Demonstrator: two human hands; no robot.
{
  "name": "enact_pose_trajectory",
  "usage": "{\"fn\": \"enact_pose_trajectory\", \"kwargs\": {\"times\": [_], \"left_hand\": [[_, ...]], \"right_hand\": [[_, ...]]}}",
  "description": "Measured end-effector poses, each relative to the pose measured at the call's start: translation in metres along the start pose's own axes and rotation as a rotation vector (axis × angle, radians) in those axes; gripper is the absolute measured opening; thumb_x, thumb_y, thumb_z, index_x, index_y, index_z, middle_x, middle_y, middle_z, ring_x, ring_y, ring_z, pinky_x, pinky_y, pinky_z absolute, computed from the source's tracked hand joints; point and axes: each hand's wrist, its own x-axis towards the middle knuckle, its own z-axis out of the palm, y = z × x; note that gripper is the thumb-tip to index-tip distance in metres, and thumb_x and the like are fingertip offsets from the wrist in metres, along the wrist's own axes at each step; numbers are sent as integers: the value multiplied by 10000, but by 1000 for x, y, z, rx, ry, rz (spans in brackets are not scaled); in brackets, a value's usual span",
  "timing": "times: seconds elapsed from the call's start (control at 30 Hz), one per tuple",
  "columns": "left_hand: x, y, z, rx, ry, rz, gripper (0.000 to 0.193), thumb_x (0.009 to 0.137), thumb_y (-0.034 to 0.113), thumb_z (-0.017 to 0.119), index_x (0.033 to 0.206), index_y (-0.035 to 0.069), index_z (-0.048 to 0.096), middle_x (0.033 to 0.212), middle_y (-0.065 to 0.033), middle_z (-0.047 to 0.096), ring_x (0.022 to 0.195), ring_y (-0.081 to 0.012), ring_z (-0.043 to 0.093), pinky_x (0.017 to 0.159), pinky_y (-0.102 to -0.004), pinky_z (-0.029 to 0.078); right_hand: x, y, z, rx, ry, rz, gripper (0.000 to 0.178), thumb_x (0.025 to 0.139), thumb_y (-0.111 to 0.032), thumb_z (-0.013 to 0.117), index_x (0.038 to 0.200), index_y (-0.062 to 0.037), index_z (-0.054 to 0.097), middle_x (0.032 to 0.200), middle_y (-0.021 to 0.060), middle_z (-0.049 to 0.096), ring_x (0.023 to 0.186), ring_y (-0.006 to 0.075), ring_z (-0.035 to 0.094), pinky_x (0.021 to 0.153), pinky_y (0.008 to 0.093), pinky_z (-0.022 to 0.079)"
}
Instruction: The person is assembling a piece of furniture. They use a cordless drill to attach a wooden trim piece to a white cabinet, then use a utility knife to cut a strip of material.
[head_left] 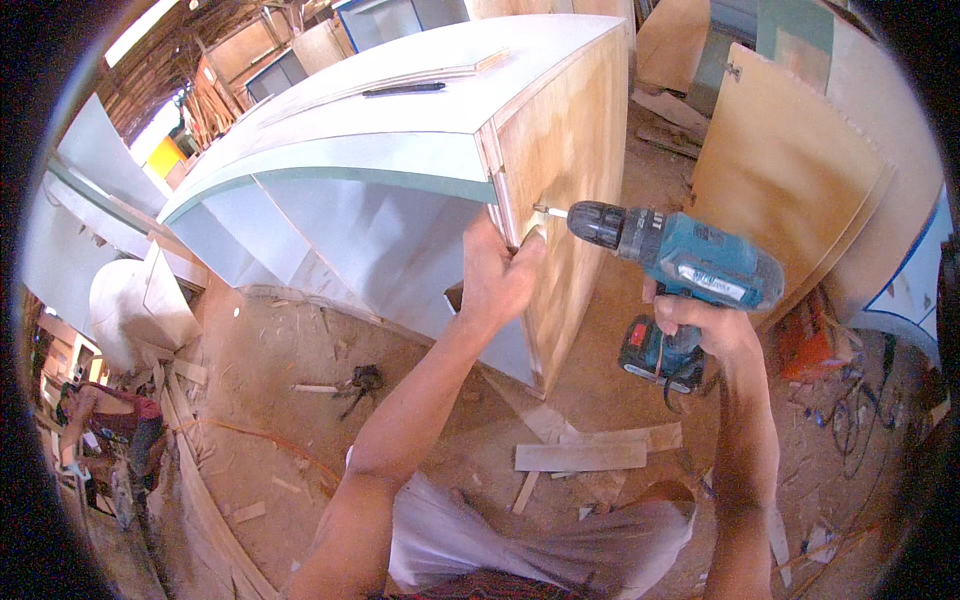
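Note:
A cabinet with a white curved top [400,125] stands before me, its inside pale grey and its near end a bare plywood panel [575,170]. My left hand [500,268] grips that panel's front edge, thumb on the outer face and fingers partly hidden inside. In my right hand [705,322] is a teal and black cordless drill [705,255], held by its handle and pointing left. The bit's tip [545,209] meets or nearly meets the plywood just above my left thumb; I cannot tell which. The index finger lies near the trigger.
On the white top lie a black pen [403,89] and thin wooden strips [380,82]. Offcuts [580,457] litter the dusty floor near my legs. A curved plywood panel [790,165] stands at right, with cables [860,400] below it. An orange cord [265,435] crosses the floor at left.

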Motion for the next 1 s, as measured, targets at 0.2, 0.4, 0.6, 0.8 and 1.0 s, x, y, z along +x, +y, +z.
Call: {"fn": "enact_pose_trajectory", "kwargs": {"times": [0.2,0.4,0.6,0.8,1.0], "left_hand": [[0,-8,1,6,-10,-55,303,829,13,605,1126,-39,627,1065,-126,698,985,-198,652,876,-354,500],[2,-2,2,-16,-6,-19,279,829,12,607,1101,-40,637,1046,-130,705,980,-205,656,879,-358,500],[0,-5,7,-14,57,47,321,774,11,575,1088,-56,597,920,-168,668,870,-207,636,800,-365,496],[0,-10,-2,69,0,52,333,794,38,582,1118,-37,582,868,-163,658,774,-222,633,728,-366,500],[3,-17,-2,33,-42,20,325,818,70,615,1125,-32,579,883,-185,664,777,-260,648,727,-392,508]], "right_hand": [[5,2,0,107,-35,-9,364,698,-181,770,990,-25,620,764,73,615,532,137,511,485,276,422],[8,3,-7,34,-66,-16,355,689,-189,776,958,-24,615,738,67,585,516,132,497,482,280,425],[6,-4,2,78,-40,-4,362,679,-183,770,968,-33,611,740,60,583,510,127,492,477,283,424],[7,2,-4,-41,-27,-24,417,681,-202,768,1024,-21,615,753,59,596,522,123,503,478,274,426],[3,11,9,114,50,-11,453,691,-232,782,1043,-3,612,692,49,573,539,137,520,496,285,414]]}}
